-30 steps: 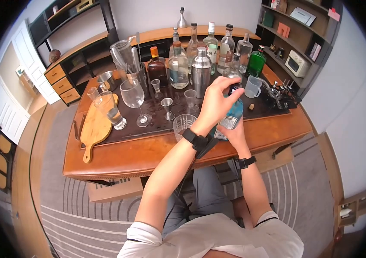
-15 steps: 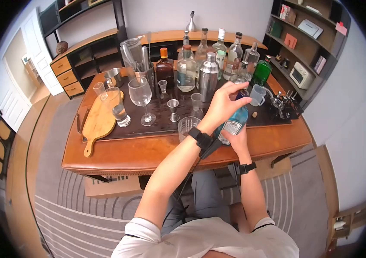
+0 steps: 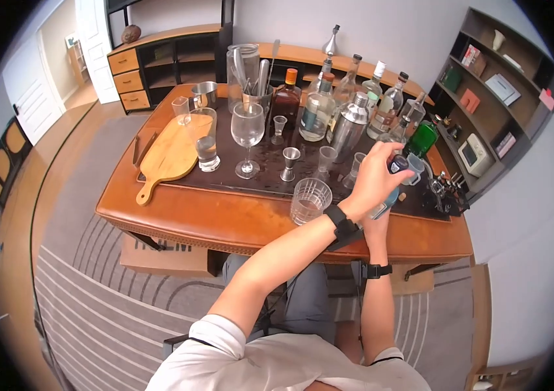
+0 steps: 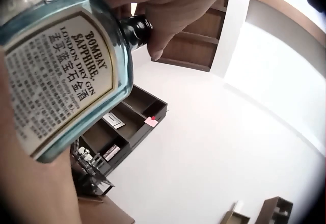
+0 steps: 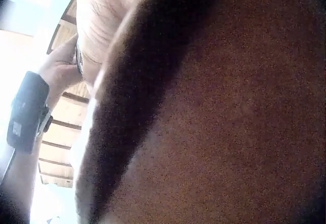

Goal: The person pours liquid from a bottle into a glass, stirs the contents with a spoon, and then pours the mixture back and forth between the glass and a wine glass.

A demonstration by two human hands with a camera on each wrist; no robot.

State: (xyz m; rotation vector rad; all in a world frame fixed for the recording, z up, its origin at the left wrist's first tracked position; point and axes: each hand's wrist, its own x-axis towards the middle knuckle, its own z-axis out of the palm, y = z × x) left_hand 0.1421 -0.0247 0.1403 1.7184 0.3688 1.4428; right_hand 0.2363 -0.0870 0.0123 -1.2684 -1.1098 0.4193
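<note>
A blue glass gin bottle [image 4: 61,76] fills the left side of the left wrist view, tilted, with a cream label and black cap [image 4: 136,31]. My left hand [image 3: 375,184] pinches the cap between thumb and fingers, and the cap sits at the neck. Lower down, my right hand [image 3: 375,227] holds the bottle's body, mostly hidden behind the left hand in the head view. A cut-glass tumbler [image 3: 311,202] stands left of the hands near the table's front. The right wrist view is mostly a dark, close brown surface.
Across the dark mat stand a cocktail shaker [image 3: 349,124], a jigger [image 3: 289,163], a wine glass [image 3: 247,127] and several bottles. A wooden board [image 3: 169,156] lies at left. A clear plastic jug [image 3: 414,171] and a green bottle [image 3: 423,137] are just beyond the hands.
The head view has turned, so the table's things appear further right and tilted. Both hands, still on the bottle and cap, have moved slightly right of the tumbler, and a small glass beside them now shows.
</note>
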